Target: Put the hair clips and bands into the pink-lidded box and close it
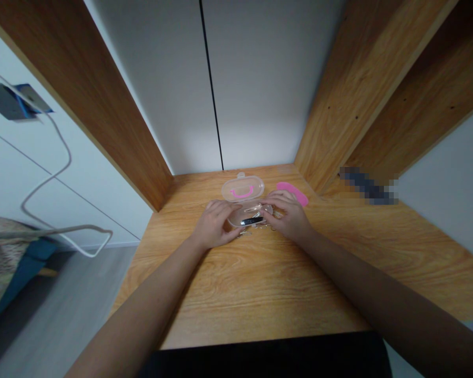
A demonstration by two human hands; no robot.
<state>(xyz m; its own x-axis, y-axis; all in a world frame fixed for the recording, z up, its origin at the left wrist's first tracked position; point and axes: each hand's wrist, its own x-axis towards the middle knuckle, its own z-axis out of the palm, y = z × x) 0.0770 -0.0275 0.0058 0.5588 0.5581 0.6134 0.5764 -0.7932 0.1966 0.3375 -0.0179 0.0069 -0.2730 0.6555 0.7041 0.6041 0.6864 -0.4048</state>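
Note:
A small clear plastic case [236,219] lies on the wooden desktop, its lid [224,190] folded back and a pink handle [242,193] showing on it. My left hand [216,223] grips the case's left end, fingers along the far side and thumb at the near side. Inside lie a black glittery hair clip [252,221] and a pale, slim clip-like piece [254,208]. My right hand [287,212] is over the right end, thumb and fingers close together in a pinch; what sits between them is too small to tell. Several thin metal pieces [243,233] lie beside the case.
A flat pink oval piece [294,192] rests behind my right hand. Wooden panels [335,100] and a pale back wall [256,105] enclose the desktop [260,294]. A blurred dark object [366,186] lies at right. A white cable [65,152] hangs at left.

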